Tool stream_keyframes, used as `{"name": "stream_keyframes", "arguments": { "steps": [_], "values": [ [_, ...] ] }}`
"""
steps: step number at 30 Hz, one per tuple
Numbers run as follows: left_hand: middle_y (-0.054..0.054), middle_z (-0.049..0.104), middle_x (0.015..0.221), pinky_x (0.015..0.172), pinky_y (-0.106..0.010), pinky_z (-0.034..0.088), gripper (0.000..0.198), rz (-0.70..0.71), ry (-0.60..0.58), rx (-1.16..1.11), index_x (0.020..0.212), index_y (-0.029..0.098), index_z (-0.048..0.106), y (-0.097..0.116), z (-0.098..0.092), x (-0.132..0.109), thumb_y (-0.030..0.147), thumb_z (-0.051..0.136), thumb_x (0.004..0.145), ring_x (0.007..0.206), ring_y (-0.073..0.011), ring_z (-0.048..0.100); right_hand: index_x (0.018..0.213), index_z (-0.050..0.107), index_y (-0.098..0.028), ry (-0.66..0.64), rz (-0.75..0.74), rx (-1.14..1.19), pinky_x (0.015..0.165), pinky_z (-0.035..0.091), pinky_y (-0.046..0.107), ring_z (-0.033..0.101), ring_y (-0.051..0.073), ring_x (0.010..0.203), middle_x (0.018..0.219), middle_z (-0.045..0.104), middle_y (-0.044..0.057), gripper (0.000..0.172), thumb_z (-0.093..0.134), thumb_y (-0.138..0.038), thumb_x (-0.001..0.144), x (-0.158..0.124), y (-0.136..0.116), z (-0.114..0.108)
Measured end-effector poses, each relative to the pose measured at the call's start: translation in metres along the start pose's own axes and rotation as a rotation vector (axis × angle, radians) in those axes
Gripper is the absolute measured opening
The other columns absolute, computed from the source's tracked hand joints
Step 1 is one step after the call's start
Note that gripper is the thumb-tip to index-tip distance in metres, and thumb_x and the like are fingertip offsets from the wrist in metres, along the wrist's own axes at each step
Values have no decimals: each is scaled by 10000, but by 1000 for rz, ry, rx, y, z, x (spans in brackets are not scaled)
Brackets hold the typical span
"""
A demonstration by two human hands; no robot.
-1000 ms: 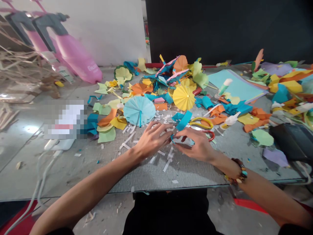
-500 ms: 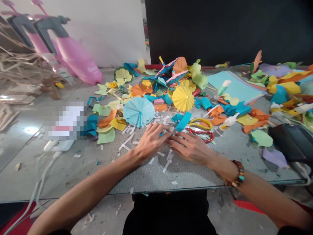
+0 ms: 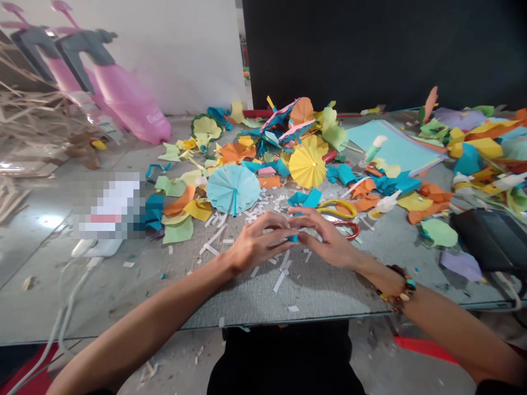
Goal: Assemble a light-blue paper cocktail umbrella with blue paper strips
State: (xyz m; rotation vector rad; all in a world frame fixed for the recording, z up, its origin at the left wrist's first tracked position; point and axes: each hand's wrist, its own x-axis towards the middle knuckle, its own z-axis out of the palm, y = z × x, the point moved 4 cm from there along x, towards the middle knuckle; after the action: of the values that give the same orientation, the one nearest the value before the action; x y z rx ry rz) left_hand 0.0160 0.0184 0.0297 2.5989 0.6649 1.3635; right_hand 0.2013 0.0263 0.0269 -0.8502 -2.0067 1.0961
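Near centre, blue paper strip (image 3: 292,238): four o'clock from the pale-blue pleated disc (image 3: 222,189).
Left hand (image 3: 260,240), right hand (image 3: 325,238): I see both pinching it.
Handwork: shaping, I judge; next needs light pressure.

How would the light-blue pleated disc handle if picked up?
The light-blue pleated disc is probably light for its size, since it looks like thin folded paper. It would likely flex along its radiating folds, and a hard pinch could crease its thin rim. Pushed, it may swivel rather than roll, given the narrow blue stick jutting past its edge.
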Motion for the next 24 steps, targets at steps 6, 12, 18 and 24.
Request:
{"name": "stream_keyframes", "arguments": {
  "steps": [6, 12, 18, 24],
  "values": [
    [-59, 633, 1054, 808, -307, 621, 235, 36, -3, 25, 1145, 216, 677, 3, -3, 3, 249, 719, 916, 953, -159, 686, 1282, 571, -248, -17, 86, 225, 826, 558, 289, 686, 148, 877, 914, 696, 13, 359, 663, -295, 938, 4, 8, 1],
    [-52, 635, 1085, 745, -284, 592, 243, 30, 22, 125, 1150, 222, 670, 0, -5, 3, 255, 723, 915, 886, -133, 661, 1150, 547, -247, 83, 151, 304, 740, 538, 266, 681, 143, 816, 887, 692, -1, 343, 750, -314, 881, 3, 12, -7],
    [-60, 647, 1112, 789, -304, 564, 261, 14, -29, 145, 1179, 225, 671, -8, -5, 2, 257, 712, 923, 911, -145, 639, 1050, 527, -250, 183, 133, 266, 754, 539, 291, 695, 164, 826, 866, 721, 3, 375, 815, -327, 823, 2, 13, -10],
    [-69, 664, 1133, 812, -321, 516, 222, -2, -89, 210, 1169, 219, 668, -10, -2, 3, 274, 671, 954, 878, -145, 633, 951, 507, -239, 226, 237, 364, 649, 538, 259, 682, 138, 709, 774, 692, -25, 367, 814, -379, 807, 6, 11, -9]
  ]
}}
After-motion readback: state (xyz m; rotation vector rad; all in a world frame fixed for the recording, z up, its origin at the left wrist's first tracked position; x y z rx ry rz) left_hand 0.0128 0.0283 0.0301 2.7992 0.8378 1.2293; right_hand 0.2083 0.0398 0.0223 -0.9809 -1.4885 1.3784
